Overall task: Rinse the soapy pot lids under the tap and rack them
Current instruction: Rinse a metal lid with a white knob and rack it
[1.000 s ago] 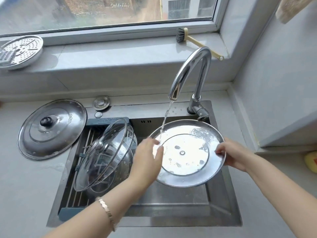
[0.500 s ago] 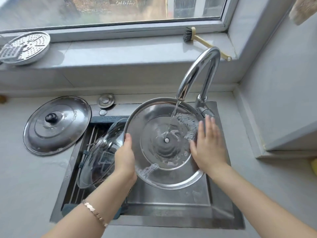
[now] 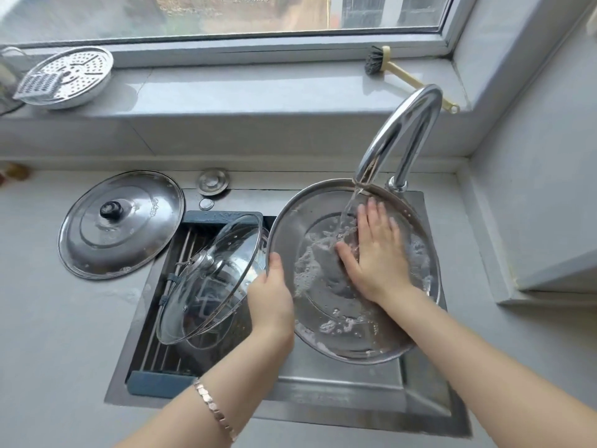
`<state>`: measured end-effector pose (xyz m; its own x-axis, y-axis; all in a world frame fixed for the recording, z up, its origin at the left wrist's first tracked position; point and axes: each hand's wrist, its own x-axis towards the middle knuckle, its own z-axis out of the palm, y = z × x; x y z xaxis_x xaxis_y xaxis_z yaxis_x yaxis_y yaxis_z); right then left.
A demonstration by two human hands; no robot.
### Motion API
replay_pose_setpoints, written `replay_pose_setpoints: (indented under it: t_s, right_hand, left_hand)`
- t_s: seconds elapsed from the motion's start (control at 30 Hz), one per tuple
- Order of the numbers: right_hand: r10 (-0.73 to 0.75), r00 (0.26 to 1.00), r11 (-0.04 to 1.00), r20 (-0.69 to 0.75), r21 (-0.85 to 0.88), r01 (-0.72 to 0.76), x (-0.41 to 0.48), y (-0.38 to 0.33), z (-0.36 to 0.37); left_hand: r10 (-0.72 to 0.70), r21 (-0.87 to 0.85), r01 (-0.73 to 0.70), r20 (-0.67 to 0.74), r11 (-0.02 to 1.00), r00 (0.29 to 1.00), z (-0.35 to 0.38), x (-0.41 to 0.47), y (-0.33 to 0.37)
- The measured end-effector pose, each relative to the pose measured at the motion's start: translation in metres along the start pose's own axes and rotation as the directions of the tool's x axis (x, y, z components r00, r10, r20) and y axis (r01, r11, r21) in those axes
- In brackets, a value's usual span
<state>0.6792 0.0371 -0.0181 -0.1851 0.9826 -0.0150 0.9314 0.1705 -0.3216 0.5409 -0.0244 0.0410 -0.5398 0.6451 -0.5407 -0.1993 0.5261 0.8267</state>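
A large steel pot lid point(image 3: 326, 324) is tilted with its underside toward me under the running tap point(image 3: 403, 130), with foam and water on it. My left hand point(image 3: 271, 295) grips its left rim. My right hand point(image 3: 374, 253) lies flat, fingers spread, on the inside of the lid where the water lands. A glass lid point(image 3: 210, 279) leans in the blue-edged rack point(image 3: 151, 384) over the left of the sink. Another steel lid point(image 3: 122, 224) with a black knob lies on the counter to the left.
The steel sink point(image 3: 420, 405) is set in a grey counter. A perforated steamer plate point(image 3: 68, 76) and a brush point(image 3: 397, 71) rest on the window sill. A sink plug point(image 3: 213, 181) lies behind the rack. A wall corner stands at right.
The steel lid has been tipped up so its inside faces me. My right hand has left the rim and moved onto the lid's inner face under the stream.
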Motion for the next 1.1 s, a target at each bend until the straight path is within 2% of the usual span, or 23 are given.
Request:
replay_pose_setpoints:
  t_s: [0.03, 0.07, 0.1, 0.17, 0.2, 0.23, 0.27, 0.33, 0.37, 0.4, 0.43, 0.5, 0.57, 0.63, 0.7, 0.77, 0.83, 0.97, 1.0, 1.03, 1.1]
  right_hand:
    - [-0.001, 1.000, 1.000, 0.014, 0.000, 0.001, 0.004, -0.008, -0.001]
    - [-0.103, 0.994, 0.995, 0.021, 0.013, 0.102, 0.004, -0.018, -0.001]
    - [-0.280, 0.959, 0.960, 0.032, 0.030, 0.279, -0.001, -0.029, 0.003]
    - [-0.616, 0.786, 0.788, 0.060, 0.047, 0.614, -0.017, -0.038, 0.012]
    - [-0.696, 0.711, 0.716, 0.100, 0.031, 0.697, -0.022, -0.033, 0.011]
    - [-0.709, 0.692, 0.699, 0.134, 0.004, 0.715, -0.022, -0.025, 0.008]
    - [-0.667, 0.733, 0.737, 0.136, -0.028, 0.675, -0.017, -0.014, 0.006]
    - [-0.422, 0.903, 0.903, 0.074, -0.059, 0.427, -0.004, 0.001, 0.001]
    - [-0.281, 0.958, 0.958, 0.059, -0.046, 0.284, 0.003, 0.004, -0.002]
    - [-0.199, 0.979, 0.980, 0.046, -0.024, 0.200, 0.008, 0.000, -0.002]
    - [-0.186, 0.982, 0.983, 0.045, 0.008, 0.186, 0.009, -0.009, -0.001]
    - [-0.347, 0.936, 0.935, 0.060, 0.100, 0.340, 0.002, -0.033, 0.004]
    - [-0.537, 0.843, 0.833, 0.031, 0.179, 0.524, -0.013, -0.041, 0.013]
    - [-0.579, 0.813, 0.803, 0.059, 0.218, 0.555, -0.024, -0.029, 0.017]
    - [-0.513, 0.855, 0.840, 0.077, 0.249, 0.481, -0.035, -0.010, 0.019]
    - [-0.390, 0.918, 0.898, 0.076, 0.253, 0.361, -0.047, 0.009, 0.024]
    - [-0.289, 0.951, 0.940, 0.106, 0.219, 0.261, -0.058, 0.024, 0.030]
    - [-0.124, 0.988, 0.982, 0.095, 0.156, 0.108, -0.070, 0.031, 0.042]
    - [-0.071, 0.994, 0.980, 0.080, 0.189, 0.055, -0.069, 0.027, 0.039]
    - [-0.021, 0.997, 0.968, 0.080, 0.252, 0.000, -0.069, 0.021, 0.034]
    - [0.033, 0.988, 0.890, 0.149, 0.446, -0.097, -0.067, 0.003, 0.028]
  left_hand:
    - [0.001, 0.000, -0.001, 0.006, 1.000, 1.000, 0.002, -0.003, 0.000]
    - [0.010, 0.006, -0.010, 0.008, 1.000, 1.000, 0.005, -0.005, 0.002]
    - [0.021, 0.008, -0.021, 0.002, 1.000, 1.000, 0.007, -0.005, 0.005]
    - [0.002, -0.044, -0.002, -0.008, 0.999, 1.000, 0.006, 0.005, 0.008]
    - [-0.011, -0.077, 0.010, -0.012, 0.997, 1.000, 0.003, 0.010, 0.009]
    - [-0.008, -0.065, 0.007, -0.018, 0.998, 1.000, -0.002, 0.016, 0.008]
    - [0.002, -0.022, -0.002, -0.016, 1.000, 1.000, -0.006, 0.017, 0.008]
    - [0.020, 0.069, -0.018, -0.017, 0.997, 1.000, -0.010, 0.016, 0.006]
    - [0.010, 0.088, -0.009, -0.014, 0.996, 1.000, -0.008, 0.012, 0.004]
    - [0.003, 0.096, -0.002, -0.008, 0.995, 1.000, -0.006, 0.008, 0.004]
    - [0.003, 0.100, -0.003, -0.003, 0.995, 1.000, -0.004, 0.005, 0.006]
    - [0.052, 0.149, -0.052, 0.004, 0.987, 0.999, 0.001, 0.005, 0.010]
    - [0.157, 0.217, -0.154, 0.004, 0.964, 0.988, 0.000, 0.010, 0.016]
    - [0.293, 0.310, -0.285, 0.020, 0.907, 0.956, -0.005, 0.013, 0.024]
    - [0.460, 0.429, -0.441, 0.065, 0.789, 0.886, -0.010, 0.010, 0.031]
    - [0.609, 0.516, -0.581, 0.137, 0.630, 0.782, -0.011, 0.007, 0.034]
    - [0.686, 0.573, -0.649, 0.194, 0.501, 0.701, -0.010, 0.004, 0.036]
    - [0.772, 0.606, -0.716, 0.249, 0.347, 0.585, -0.009, 0.002, 0.034]
    - [0.774, 0.597, -0.716, 0.234, 0.362, 0.588, -0.009, 0.003, 0.034]
    - [0.756, 0.580, -0.696, 0.198, 0.423, 0.624, -0.010, 0.004, 0.034]
    - [0.636, 0.541, -0.572, 0.086, 0.617, 0.767, -0.009, 0.009, 0.036]
